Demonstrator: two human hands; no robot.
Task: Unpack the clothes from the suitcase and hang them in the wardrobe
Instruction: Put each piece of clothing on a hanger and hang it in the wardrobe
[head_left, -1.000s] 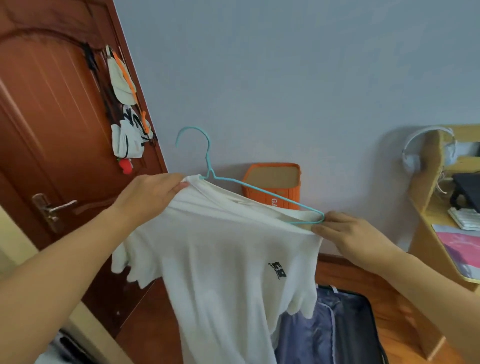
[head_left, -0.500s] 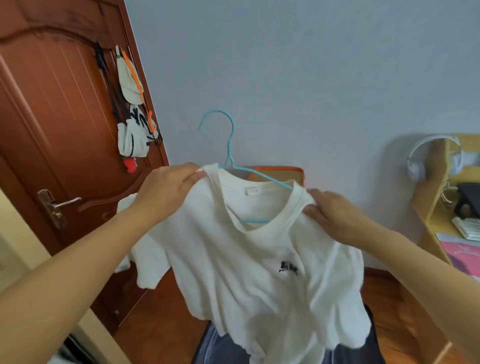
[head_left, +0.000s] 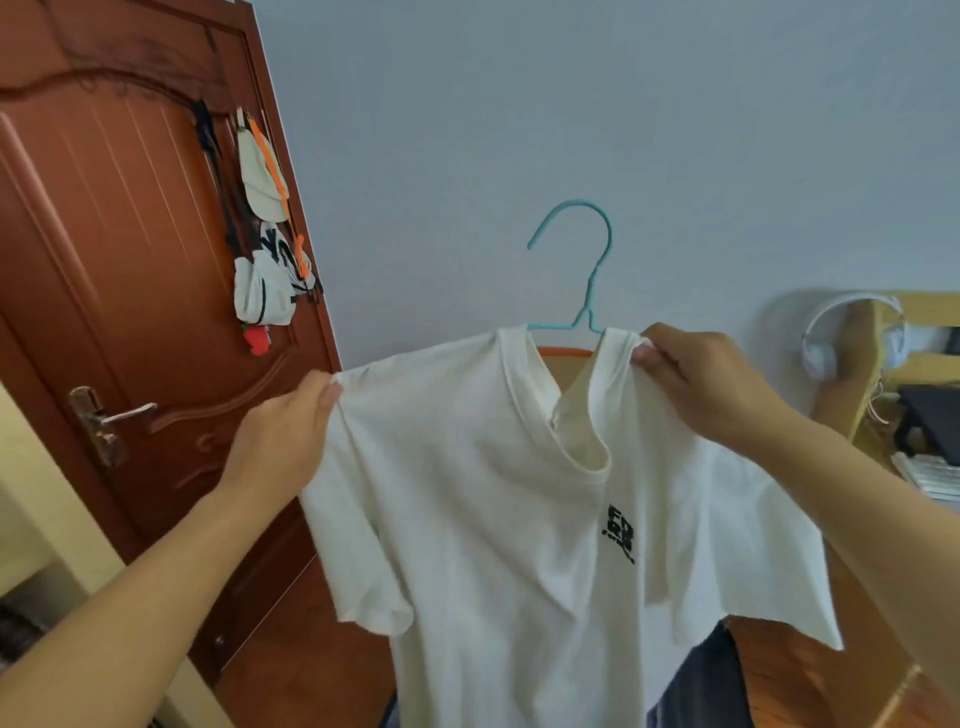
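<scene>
T-shirt: a white tee (head_left: 483, 499) held up in mid-air right in front of the camera, small black print on the chest, body hanging loose below.
Hanger: the light-blue wire hanger (head_left: 587, 270) sits inside the tee, its hook and neck poking up out of the collar; its arms are hidden under the fabric.
Left hand: the left hand (head_left: 283, 439) is at the tee's left shoulder, thumb and curled fingers pinching the shoulder seam.
Right hand: the right hand (head_left: 696, 379) is at the tee's right shoulder, just beside the collar, fingers bunched tight on a fold of cloth.
Suitcase: a dark sliver of the suitcase (head_left: 696, 686) peeks out below the tee's hem.
Door: a brown wooden door (head_left: 119, 260) stands left of the tee, with bags (head_left: 265, 260) hung on it.
Desk: a wooden desk (head_left: 883, 374) to the tee's right, white headphones (head_left: 852, 332) draped on its side.
</scene>
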